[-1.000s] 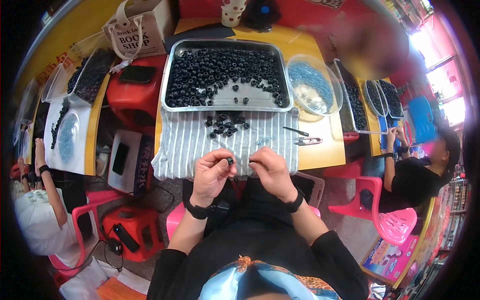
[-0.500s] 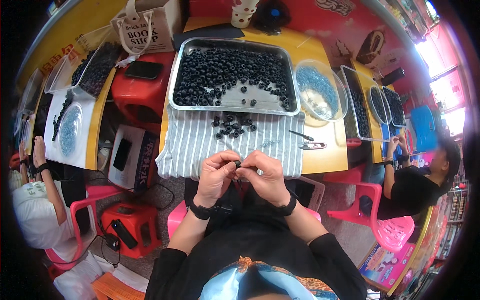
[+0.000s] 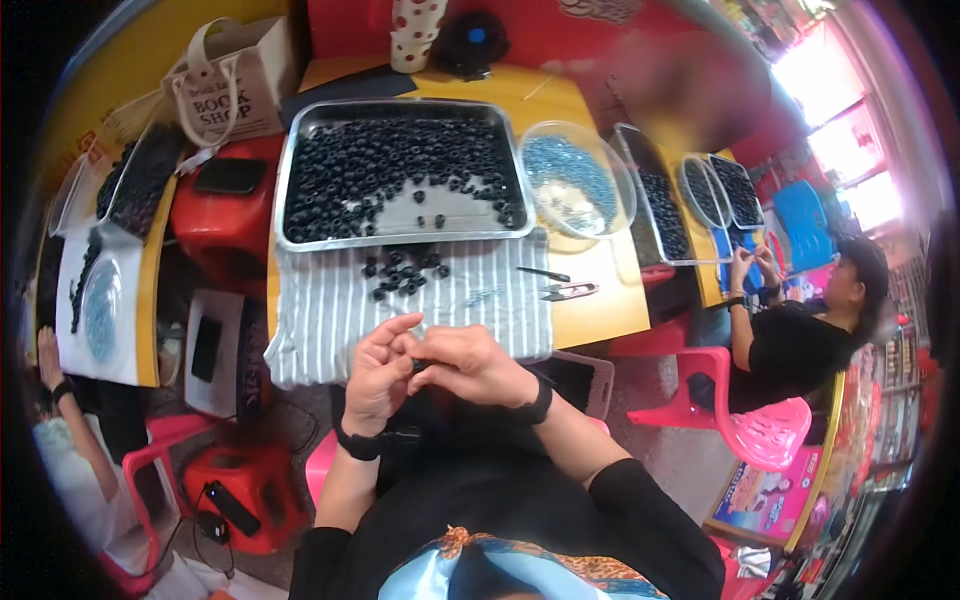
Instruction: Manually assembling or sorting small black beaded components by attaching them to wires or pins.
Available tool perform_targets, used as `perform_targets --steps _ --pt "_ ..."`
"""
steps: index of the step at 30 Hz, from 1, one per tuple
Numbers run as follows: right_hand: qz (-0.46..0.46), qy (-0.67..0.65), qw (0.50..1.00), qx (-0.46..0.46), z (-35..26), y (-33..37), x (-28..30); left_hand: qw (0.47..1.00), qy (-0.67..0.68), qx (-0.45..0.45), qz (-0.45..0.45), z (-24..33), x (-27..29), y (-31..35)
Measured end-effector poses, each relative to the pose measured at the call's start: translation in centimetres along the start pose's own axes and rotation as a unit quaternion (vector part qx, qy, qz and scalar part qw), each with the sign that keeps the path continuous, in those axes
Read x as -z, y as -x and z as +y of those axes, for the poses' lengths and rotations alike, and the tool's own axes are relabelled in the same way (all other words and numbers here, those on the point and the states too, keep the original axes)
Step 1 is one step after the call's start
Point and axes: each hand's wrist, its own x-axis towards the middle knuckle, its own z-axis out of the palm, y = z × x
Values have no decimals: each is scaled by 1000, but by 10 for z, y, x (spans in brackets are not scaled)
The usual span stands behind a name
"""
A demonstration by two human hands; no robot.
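Your right hand [image 3: 470,365] pinches a dark bead [image 3: 418,366], fingertips closed — the bead lies between both hands, near the striped cloth [image 3: 320,335]; your left hand [image 3: 374,385] curls half-open — whether it grips cannot be told.

This looked like a bead workroom, though whether it belonged to a shop was hard to tell. Yellow tables [image 3: 597,318] stood by a red wall [image 3: 348,25], the middle one bearing a metal tray [image 3: 405,241] of black beads [image 3: 400,150], a round tub [image 3: 622,205] of blue beads [image 3: 570,165] and thread snips [image 3: 570,291]. Clear boxes [image 3: 697,262] held more beads on the side tables, with a person in black [image 3: 800,335] working at the right one. Pink plastic chairs [image 3: 768,430] and red stools [image 3: 215,215] stood about, and crowded shelves [image 3: 885,400] and bright windows [image 3: 820,75] filled the right side
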Motion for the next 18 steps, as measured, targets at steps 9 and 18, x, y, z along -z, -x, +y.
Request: perform_targets --steps 9,18 --pt "87 -26 995 -35 -7 2 -10 999 35 -14 25 0 3 1" --pt "172 36 984 15 -7 10 -29 998 31 -39 26 -5 6 1"
